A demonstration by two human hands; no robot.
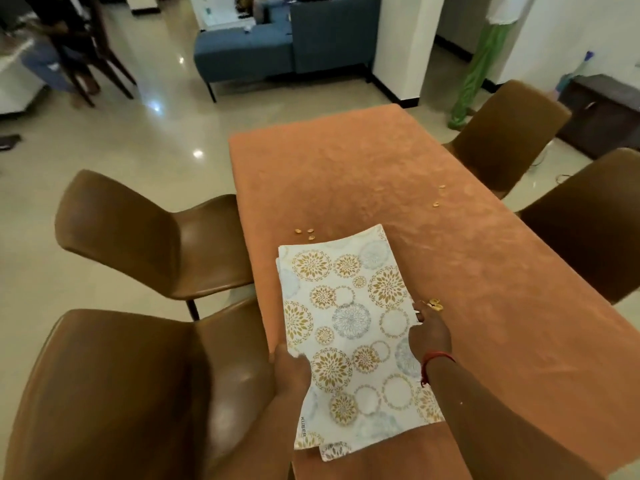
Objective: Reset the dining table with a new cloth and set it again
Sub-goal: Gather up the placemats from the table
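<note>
A stack of white placemats [349, 327] printed with gold and blue circles lies on the near left part of the table, which is covered by an orange cloth [398, 188]. My left hand [289, 370] grips the stack's left edge, thumb on top. My right hand [429, 336] holds the stack's right edge, fingers curled round it. Small yellowish crumbs [433, 304] lie just beyond my right fingertips. More crumbs [306, 232] sit past the stack's far end, and a few crumbs [437, 202] lie near the table's right edge.
Two brown chairs [145, 237] stand along the table's left side and two brown chairs [509, 133] along its right. A blue sofa [277, 46] is beyond the table's far end. A person sits on a dark chair [69, 53] at the far left.
</note>
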